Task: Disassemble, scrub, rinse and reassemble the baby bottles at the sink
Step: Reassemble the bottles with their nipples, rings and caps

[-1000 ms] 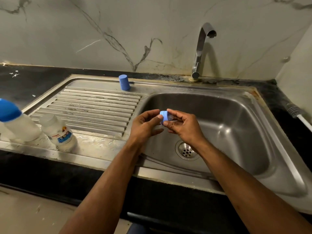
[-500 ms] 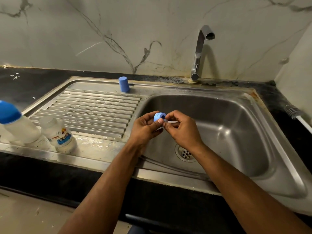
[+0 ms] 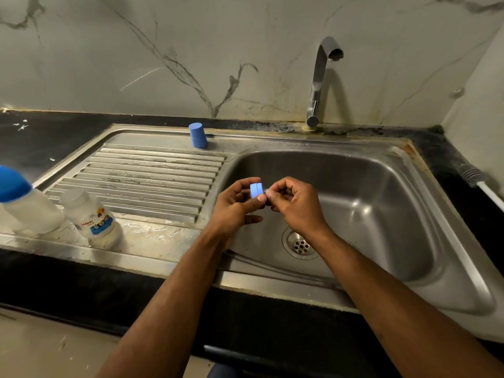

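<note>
Head view shows both hands over the sink (image 3: 354, 170). The left hand (image 3: 234, 205) pinches a small blue ring (image 3: 257, 190) between thumb and fingers. The right hand (image 3: 296, 203) has its fingers curled and pinches at the ring's right side. It may be pulling the teat out of the ring, but the teat is too small to see well.

So the step looks like taking a bottle apart. An open bottle (image 3: 91, 218) with no top stands on the wet drainboard (image 3: 152, 175) to the left. Just beside it is a second bottle (image 3: 27, 203) with its blue cap on. A blue cap (image 3: 198, 135) stands near the back edge. A brush (image 3: 474, 177) lies on the counter (image 3: 447, 156) at the far right. The tap (image 3: 321, 77) is off.

Next, I think the ring and teat must come apart with a soft pull. Then the brush and water are needed for scrubbing. The second bottle looks not yet opened.
</note>
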